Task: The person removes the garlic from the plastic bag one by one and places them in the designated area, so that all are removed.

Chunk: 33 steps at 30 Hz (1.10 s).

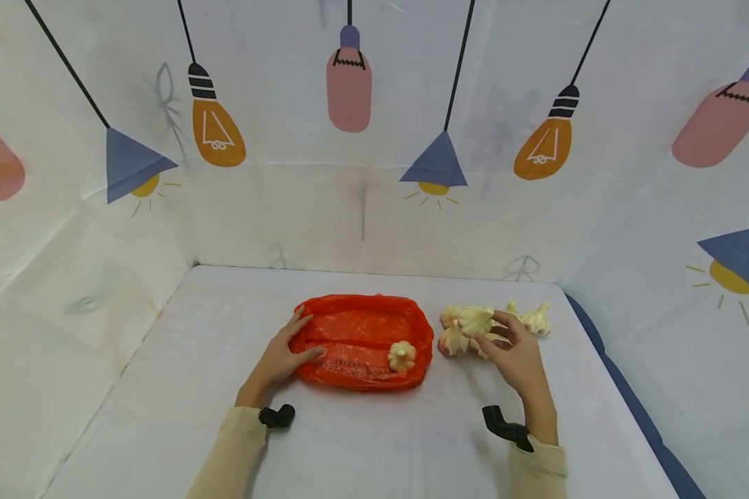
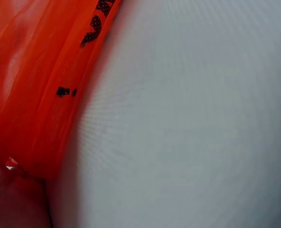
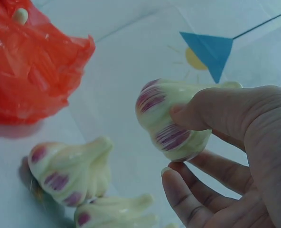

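Observation:
A shallow container covered in red plastic (image 1: 362, 326) lies on the table, with one garlic bulb (image 1: 402, 356) inside near its right end. My left hand (image 1: 283, 353) rests on the container's left rim, fingers spread and thumb over the near side. In the left wrist view, only a dark bit of that hand (image 2: 14, 199) shows beside the red plastic. My right hand (image 1: 514, 353) pinches a pale garlic bulb with purple streaks (image 3: 166, 114) between thumb and fingers, raised above the other bulbs. Several garlic bulbs (image 1: 453, 339) lie right of the container, partly hidden by this hand.
The white table (image 1: 374, 443) ends at a back wall sheet (image 1: 274, 222) printed with lamps. Another garlic bulb (image 1: 537, 320) lies at the far right of the group. A dark blue edge (image 1: 624, 388) runs along the table's right side.

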### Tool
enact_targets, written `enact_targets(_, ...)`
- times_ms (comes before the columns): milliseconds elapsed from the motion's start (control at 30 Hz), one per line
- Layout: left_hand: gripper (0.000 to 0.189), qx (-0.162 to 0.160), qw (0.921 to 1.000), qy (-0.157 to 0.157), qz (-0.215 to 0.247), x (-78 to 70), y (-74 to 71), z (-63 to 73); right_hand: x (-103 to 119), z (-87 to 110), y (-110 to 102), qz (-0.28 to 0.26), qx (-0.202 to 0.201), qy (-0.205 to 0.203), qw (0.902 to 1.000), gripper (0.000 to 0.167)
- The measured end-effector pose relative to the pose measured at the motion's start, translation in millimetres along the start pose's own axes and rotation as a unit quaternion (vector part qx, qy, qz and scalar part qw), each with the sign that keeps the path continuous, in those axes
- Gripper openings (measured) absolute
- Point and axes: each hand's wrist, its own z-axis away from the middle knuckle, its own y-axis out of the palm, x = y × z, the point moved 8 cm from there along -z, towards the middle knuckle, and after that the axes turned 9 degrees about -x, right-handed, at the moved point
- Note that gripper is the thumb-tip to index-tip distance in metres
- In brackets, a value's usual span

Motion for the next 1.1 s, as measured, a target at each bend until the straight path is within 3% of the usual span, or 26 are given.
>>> enact_targets(733,0.086,0.005,0.9999,0.011,-0.007,-2.5,-1.3,-4.4,-32,4.1,-47,0.072,-0.042,0.010,0.9965,0.050)
enact_targets(1100,0.087,0.008,0.9999,0.007,-0.008,0.8,1.6,-1.6,-52,7.3,-59,0.082,-0.041,0.042,0.9949,0.052)
